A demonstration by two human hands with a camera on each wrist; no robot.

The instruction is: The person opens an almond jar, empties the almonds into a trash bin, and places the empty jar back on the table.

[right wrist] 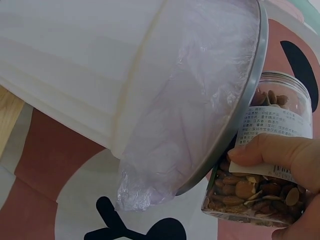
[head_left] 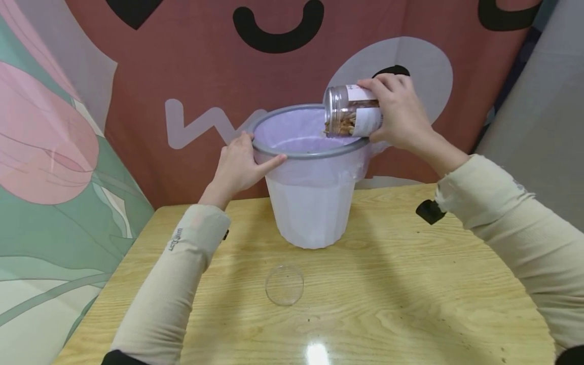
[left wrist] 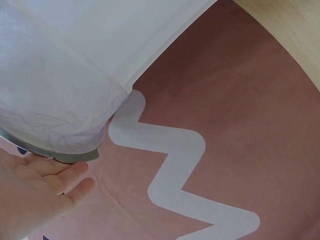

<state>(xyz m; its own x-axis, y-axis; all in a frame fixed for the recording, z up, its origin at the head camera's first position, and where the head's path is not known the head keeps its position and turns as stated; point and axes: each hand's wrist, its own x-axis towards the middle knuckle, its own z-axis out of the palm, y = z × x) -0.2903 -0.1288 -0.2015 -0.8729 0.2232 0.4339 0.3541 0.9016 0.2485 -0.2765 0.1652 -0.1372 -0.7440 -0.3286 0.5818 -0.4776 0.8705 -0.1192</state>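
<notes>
A white bin (head_left: 312, 213) with a grey rim and a thin purple liner bag (head_left: 292, 129) stands upright on the table. My left hand (head_left: 239, 162) rests against the rim's left side, thumb spread along the front; the left wrist view shows its fingers touching the rim. My right hand (head_left: 401, 109) grips a clear labelled jar (right wrist: 275, 117) at the bin's right rim. Tipped on its side, the jar points its uncovered mouth left over the opening. Brown nuts (right wrist: 250, 192), resembling almonds, lie inside, some near the mouth. The bin's floor is hidden.
A clear round lid (head_left: 285, 285) lies on the wooden table (head_left: 388, 304) in front of the bin. Behind stands a patterned curtain (head_left: 205, 61). A bunched end of the liner bag hangs outside the rim on the right.
</notes>
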